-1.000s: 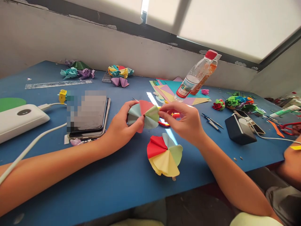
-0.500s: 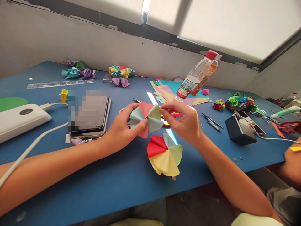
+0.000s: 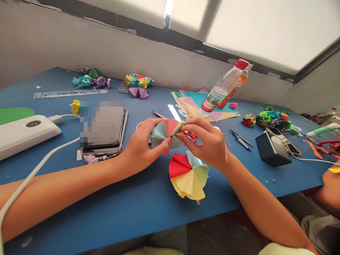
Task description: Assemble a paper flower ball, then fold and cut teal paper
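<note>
Matt paper rosette (image 3: pixel 169 128), glossy bottle (image 3: pixel 220 89)

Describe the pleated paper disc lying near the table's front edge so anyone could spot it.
On the blue table, look between the right hand and its near edge. A pleated paper disc lies there. Its bright red and yellow sections set it apart from the held disc, which shows pink and pale blue.

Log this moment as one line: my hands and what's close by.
left hand: holding paper flower | right hand: pinching its curled green petal | second flower: on table | red-capped bottle: beyond right hand
</note>
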Demonstrator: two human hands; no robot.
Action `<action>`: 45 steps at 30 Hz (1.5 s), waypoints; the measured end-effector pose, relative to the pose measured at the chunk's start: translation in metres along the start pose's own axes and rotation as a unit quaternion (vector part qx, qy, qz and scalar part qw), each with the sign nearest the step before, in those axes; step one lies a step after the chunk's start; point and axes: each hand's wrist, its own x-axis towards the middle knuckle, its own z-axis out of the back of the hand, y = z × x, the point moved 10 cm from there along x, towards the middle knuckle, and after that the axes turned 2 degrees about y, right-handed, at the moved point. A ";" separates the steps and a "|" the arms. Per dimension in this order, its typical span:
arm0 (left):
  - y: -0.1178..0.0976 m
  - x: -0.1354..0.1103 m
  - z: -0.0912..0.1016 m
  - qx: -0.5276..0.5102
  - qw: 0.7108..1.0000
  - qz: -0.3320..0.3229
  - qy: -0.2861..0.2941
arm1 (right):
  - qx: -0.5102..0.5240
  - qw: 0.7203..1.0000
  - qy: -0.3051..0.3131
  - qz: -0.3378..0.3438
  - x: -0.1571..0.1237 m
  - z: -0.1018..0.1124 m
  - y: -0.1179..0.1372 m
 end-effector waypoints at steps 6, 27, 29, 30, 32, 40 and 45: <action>-0.001 -0.001 0.000 0.004 1.000 -0.009 0.002 | -0.002 1.000 0.014 -0.007 0.001 -0.001 0.002; 0.002 0.000 -0.003 -0.056 0.998 0.007 0.023 | 0.244 0.944 0.053 -0.218 -0.004 -0.017 -0.038; 0.002 0.000 -0.004 -0.061 0.998 0.010 0.027 | 0.278 0.935 0.077 -0.209 -0.003 -0.021 -0.038; 0.003 0.000 -0.004 -0.062 0.998 0.012 0.027 | 0.285 0.933 0.083 -0.205 -0.002 -0.022 -0.038; 0.005 0.001 -0.004 -0.064 0.997 0.018 0.027 | 0.287 0.931 0.088 -0.208 -0.002 -0.023 -0.041; 0.012 0.001 -0.005 -0.070 0.996 0.051 0.020 | 0.218 0.951 0.024 -0.216 -0.006 -0.017 -0.043; 0.009 0.001 -0.001 -0.037 0.998 0.044 0.006 | 0.145 0.955 -0.005 -0.257 -0.009 -0.010 -0.044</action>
